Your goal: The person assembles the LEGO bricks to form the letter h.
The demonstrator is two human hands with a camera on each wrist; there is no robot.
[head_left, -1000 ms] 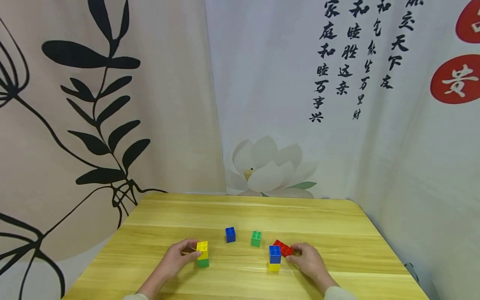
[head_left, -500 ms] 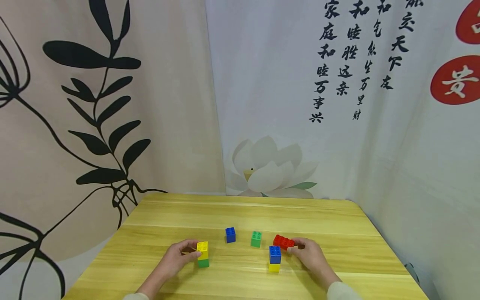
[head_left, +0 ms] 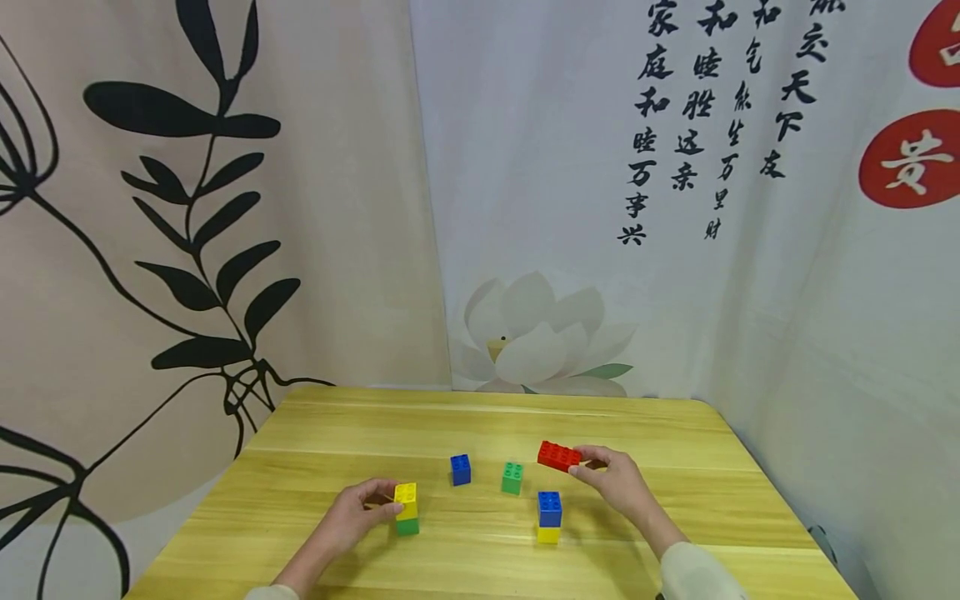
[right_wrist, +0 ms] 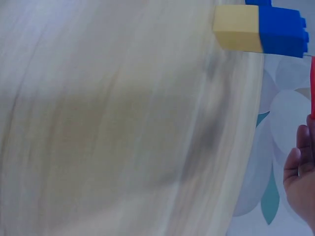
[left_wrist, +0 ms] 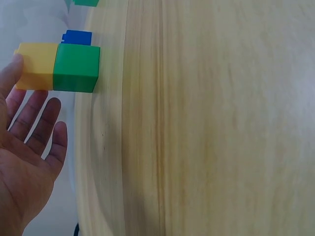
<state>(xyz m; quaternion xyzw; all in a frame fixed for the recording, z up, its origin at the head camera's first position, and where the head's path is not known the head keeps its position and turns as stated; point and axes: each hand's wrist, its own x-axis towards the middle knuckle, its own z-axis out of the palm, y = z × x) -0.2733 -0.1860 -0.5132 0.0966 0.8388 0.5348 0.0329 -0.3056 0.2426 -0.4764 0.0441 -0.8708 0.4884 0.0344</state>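
My left hand [head_left: 358,515] pinches a yellow block [head_left: 405,498] between thumb and fingers. Under that block sits a green block [head_left: 407,527]; the left wrist view shows the yellow block [left_wrist: 38,66] and green block [left_wrist: 76,68] stacked flush. On the right, my right hand [head_left: 617,482] holds a long red block [head_left: 558,456] by its right end, raised above the table. Nearer than the red block stands a blue block [head_left: 550,508] on a yellow block [head_left: 548,535]. At the right wrist view's edge only a strip of the red block [right_wrist: 313,88] shows.
A single blue block [head_left: 461,470] and a single green block [head_left: 512,478] stand on the wooden table [head_left: 465,567] between my hands, farther back. Behind the table's far edge hangs a printed curtain [head_left: 525,208] with plants and writing.
My right hand has lifted the red block from behind the blue-and-yellow stack, moving it up and away from me. My left hand and the other blocks have stayed in place.
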